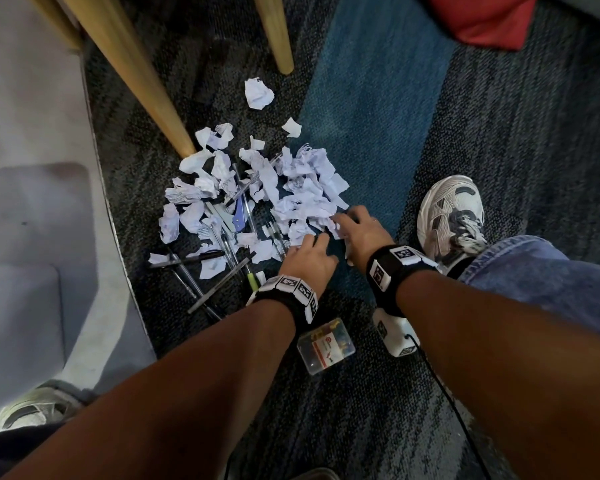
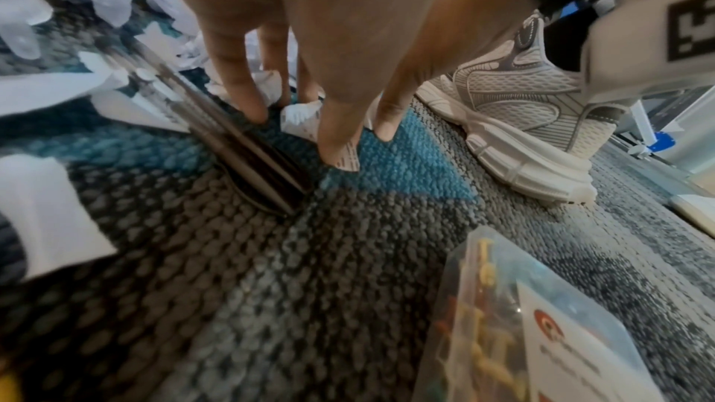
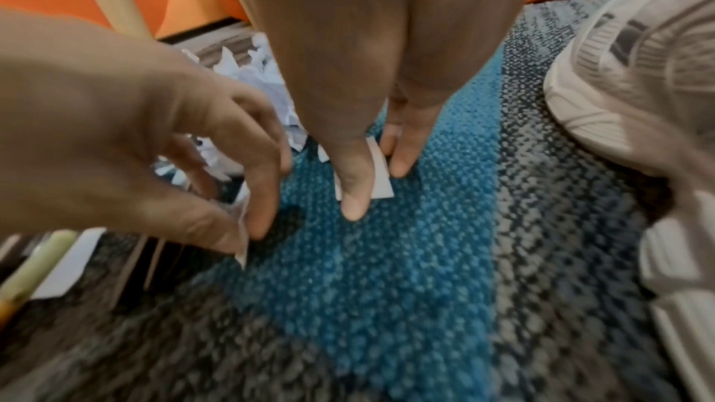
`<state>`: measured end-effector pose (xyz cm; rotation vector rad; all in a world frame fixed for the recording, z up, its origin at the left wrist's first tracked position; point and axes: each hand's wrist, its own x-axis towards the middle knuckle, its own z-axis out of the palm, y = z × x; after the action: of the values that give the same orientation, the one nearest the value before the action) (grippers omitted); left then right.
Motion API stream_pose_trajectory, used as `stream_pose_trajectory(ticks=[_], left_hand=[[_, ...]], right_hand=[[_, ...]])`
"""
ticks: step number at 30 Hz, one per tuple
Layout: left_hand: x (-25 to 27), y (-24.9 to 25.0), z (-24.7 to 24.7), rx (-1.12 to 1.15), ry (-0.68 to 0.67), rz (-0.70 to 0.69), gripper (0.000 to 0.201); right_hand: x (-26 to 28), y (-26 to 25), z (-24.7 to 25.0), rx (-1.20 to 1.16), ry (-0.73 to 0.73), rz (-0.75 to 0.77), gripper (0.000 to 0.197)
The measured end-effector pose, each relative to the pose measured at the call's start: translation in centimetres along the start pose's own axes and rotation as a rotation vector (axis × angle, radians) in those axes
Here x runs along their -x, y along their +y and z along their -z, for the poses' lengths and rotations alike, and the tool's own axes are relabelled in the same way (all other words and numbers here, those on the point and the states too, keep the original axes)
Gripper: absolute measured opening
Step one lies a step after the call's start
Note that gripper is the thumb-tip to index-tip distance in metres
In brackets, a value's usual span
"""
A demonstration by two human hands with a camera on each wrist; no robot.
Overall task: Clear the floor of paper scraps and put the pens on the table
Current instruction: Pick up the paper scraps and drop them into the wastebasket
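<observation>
Both hands down at the near edge of the paper heap on the carpet

Head view: scraps [image 1: 274,188] lie heaped on the carpet [image 1: 499,140] with pens [image 1: 201,268] mixed in at their left; left hand [image 1: 309,259] and right hand [image 1: 359,228] reach into the near edge, a clear box [image 1: 326,346] just behind the left wrist. Left wrist view: the left hand's fingers [image 2: 251,93] point down, tips on the carpet and on a scrap [image 2: 301,118] — a pen [image 2: 247,145] just beside them. Right wrist view: the right hand's fingers [image 3: 354,188] press a flat scrap [image 3: 381,176] to the carpet, nearly straight; the left hand pinches a scrap between thumb and fingertip.
</observation>
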<state>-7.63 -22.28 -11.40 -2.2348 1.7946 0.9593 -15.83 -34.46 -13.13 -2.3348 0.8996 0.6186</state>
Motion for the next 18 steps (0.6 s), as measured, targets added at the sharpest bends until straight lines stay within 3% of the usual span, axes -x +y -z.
stream_pose_trajectory(ticks=[6,13,18], left_hand=[[-0.2,0.1,-0.4,-0.012,-0.076,-0.008,0.022],[-0.4,0.5,-0.1,0.012,-0.146,0.091,0.024],[0.3,-0.1,0.5,0.15,-0.182,0.094,0.028]], right_hand=[[0.2,0.2,-0.5,0.022,0.014,-0.047,0.033],[0.4,-0.1,-1.0,0.0,-0.019,-0.163,0.021],[1.0,-0.4,-0.7,-0.117,-0.047,-0.347,0.014]])
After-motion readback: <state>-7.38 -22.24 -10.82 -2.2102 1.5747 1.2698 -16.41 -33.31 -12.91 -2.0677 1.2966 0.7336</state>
